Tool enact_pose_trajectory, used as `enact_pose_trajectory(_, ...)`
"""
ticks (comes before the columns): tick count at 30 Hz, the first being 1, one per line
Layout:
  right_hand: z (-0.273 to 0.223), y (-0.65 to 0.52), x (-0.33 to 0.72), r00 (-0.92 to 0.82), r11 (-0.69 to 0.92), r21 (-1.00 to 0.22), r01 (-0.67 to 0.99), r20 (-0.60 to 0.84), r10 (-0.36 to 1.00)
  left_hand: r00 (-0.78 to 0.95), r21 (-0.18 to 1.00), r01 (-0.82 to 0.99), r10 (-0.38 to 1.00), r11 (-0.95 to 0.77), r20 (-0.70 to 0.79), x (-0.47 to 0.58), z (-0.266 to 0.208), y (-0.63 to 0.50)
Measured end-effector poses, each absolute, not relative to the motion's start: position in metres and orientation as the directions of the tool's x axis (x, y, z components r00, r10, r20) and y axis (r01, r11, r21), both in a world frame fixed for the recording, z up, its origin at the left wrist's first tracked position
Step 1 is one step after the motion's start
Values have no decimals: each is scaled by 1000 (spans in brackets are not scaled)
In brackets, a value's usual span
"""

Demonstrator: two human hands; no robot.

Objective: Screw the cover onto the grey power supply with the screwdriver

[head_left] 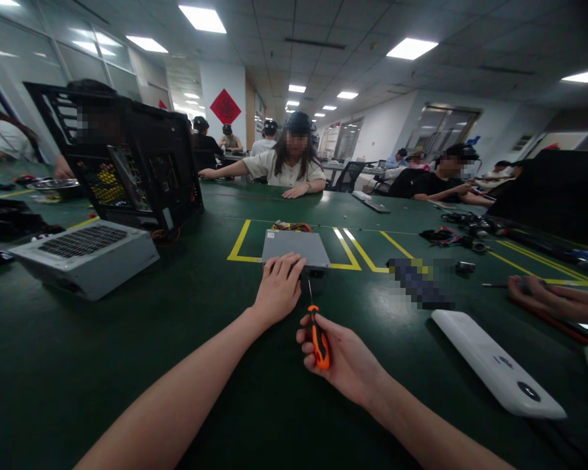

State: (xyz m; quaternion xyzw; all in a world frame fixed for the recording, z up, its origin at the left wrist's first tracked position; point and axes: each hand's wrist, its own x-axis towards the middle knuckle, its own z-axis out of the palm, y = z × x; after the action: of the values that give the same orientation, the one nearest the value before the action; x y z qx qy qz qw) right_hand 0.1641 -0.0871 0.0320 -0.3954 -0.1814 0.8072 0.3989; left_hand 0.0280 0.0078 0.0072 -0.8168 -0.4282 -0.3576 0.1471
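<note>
The right hand (340,356) reached forward from a low, outstretched forearm, fingers curled tight around an orange-and-black-handled screwdriver (317,336) whose thin shaft pointed at the near edge of a flat grey metal box (296,249). The left hand (279,287) lay palm down, fingers pressed together on that box's near corner. The box sat on the dark green table (127,352), inside yellow tape lines (239,243).

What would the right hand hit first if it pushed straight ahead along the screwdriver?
The right hand drives the orange-handled screwdriver toward the flat grey metal box; its near edge likely comes first, though depth is unclear.
</note>
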Motion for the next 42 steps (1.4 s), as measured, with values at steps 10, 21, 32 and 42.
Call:
enact_pose_trajectory(10, 35, -85, 164, -372, -605, -610, -512, -477, 796, 374, 79, 798, 594, -597, 712, 29, 7, 8)
enact_pose_trajectory(21, 31, -85, 165, -331, -590, -623, -513, -491, 806, 381, 72, 799, 595, -597, 707, 28, 8, 8)
enact_pose_trajectory(32, 34, -85, 164, -303, -572, -622, -534, -491, 817, 382, 61, 804, 593, -591, 709, 29, 6, 9)
enact_pose_trajectory(42, 32, -84, 165, -261, -525, -654, -544, -463, 847, 376, 63, 806, 591, -589, 713, 29, 7, 8)
